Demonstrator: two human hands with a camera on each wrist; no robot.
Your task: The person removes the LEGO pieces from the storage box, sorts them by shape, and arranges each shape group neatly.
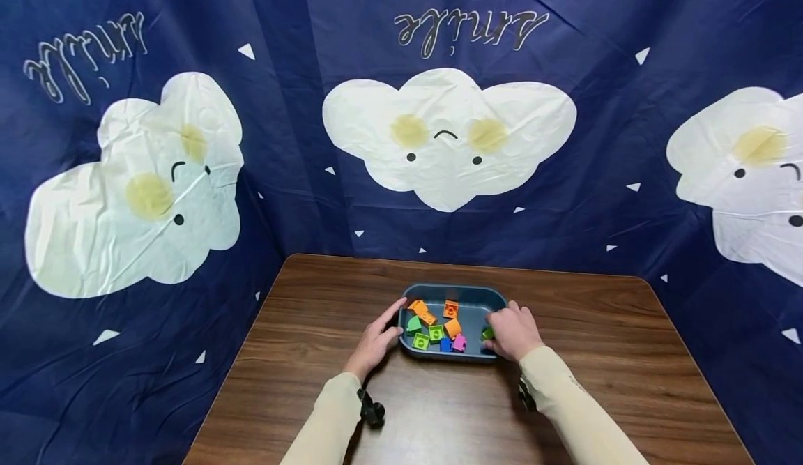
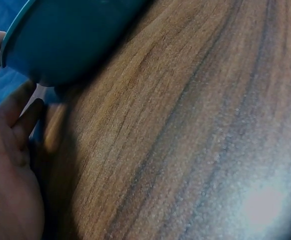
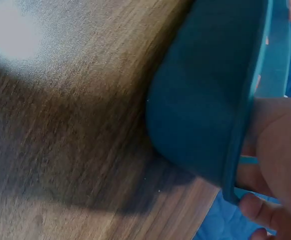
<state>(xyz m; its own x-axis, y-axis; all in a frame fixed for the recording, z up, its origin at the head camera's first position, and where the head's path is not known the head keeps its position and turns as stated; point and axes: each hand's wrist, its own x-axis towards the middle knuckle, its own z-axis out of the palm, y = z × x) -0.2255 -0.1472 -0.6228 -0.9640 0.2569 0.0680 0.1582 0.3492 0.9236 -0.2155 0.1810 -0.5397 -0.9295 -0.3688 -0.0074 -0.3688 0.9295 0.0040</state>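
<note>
A dark blue-grey plastic bin [image 1: 452,357] lies on the table with several toy building bricks in it. In the head view, my left hand [image 1: 374,343] rests against the bin's left end, its fingers and thumb fairly straight at the rim. Some of its fingers [image 2: 15,107] sit low beside the bin's wall. At the opposite end, my right hand [image 1: 516,329] reaches over the rim and pinches a green brick [image 1: 487,333] inside the bin. In the right wrist view, the bin's wall [image 3: 200,100] hides those fingertips and the brick.
Orange bricks [image 1: 451,309], light green bricks [image 1: 421,341], a blue brick [image 1: 445,344] and a pink brick [image 1: 459,343] lie mostly in the bin's left half. The brown wooden table [image 1: 426,409] ends at a dark blue cloud-printed curtain [image 1: 452,235] behind.
</note>
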